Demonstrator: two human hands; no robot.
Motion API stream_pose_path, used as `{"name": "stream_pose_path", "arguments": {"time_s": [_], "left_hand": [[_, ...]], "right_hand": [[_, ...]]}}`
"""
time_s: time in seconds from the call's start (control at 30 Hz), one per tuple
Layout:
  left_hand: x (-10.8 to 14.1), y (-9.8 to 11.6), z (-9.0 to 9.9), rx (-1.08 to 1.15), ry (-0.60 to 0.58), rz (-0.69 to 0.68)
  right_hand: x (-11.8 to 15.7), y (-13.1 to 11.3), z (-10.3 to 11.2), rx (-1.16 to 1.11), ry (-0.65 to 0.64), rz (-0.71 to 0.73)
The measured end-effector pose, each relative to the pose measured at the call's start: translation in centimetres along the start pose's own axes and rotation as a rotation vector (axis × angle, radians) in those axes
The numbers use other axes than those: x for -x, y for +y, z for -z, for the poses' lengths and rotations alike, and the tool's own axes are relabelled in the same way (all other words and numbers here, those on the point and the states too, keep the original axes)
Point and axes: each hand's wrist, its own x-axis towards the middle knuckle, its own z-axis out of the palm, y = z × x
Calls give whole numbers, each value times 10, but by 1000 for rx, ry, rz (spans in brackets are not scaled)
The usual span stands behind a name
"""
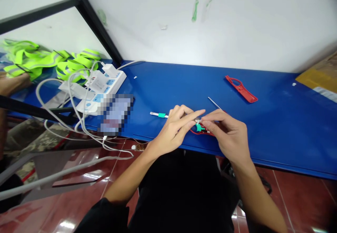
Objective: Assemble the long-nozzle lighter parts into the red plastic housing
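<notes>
We see the left hand (172, 129) and right hand (226, 133) meeting over the near edge of the blue table (273, 120); both are closed in a fine pinch, not clenched, with the fingertips nearly touching. The left hand seems to grip a slim rod (159, 114), white with a teal band, whose end runs out to the left; the right hand pinches a small teal fitting (199, 128) with a silver tip, right at the meeting point. Fingers hide the join, so we cannot tell whether rod and fitting are one piece.

The real risk, we judge, is the grip itself — parts this small could squirt from the fingertips if the pinch slackens or the hands twist apart; so close to the near edge, a dropped piece could roll off to the floor (302, 198). A thin metal pin (214, 103) juts to the far right from under the right hand, and it could snag a finger or get knocked askew; a red piece (199, 132) lies right under the hands, partly hidden, and could be nudged too.

Farther right lies a red bracket (240, 89); to the left sit a power strip (105, 85), tangled white cables (79, 119) and a blurred phone (115, 114).
</notes>
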Motion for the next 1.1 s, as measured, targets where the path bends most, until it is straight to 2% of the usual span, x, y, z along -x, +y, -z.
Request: {"name": "stream_pose_path", "arguments": {"time_s": [0.2,0.5,0.83,0.97,1.1], "left_hand": [[0,-1,0,-1,-29,28],[-2,1,1,21,-112,22],[-2,1,0,132,-149,-56],[-4,1,0,183,-220,-10],[-4,1,0,190,-212,12]], "right_hand": [[7,4,-5,0,74,-6],[5,2,4,99,-70,187],[4,-2,11,0,-134,153],[1,-1,20,37,-255,155],[0,-3,21,84,-268,150]]}}
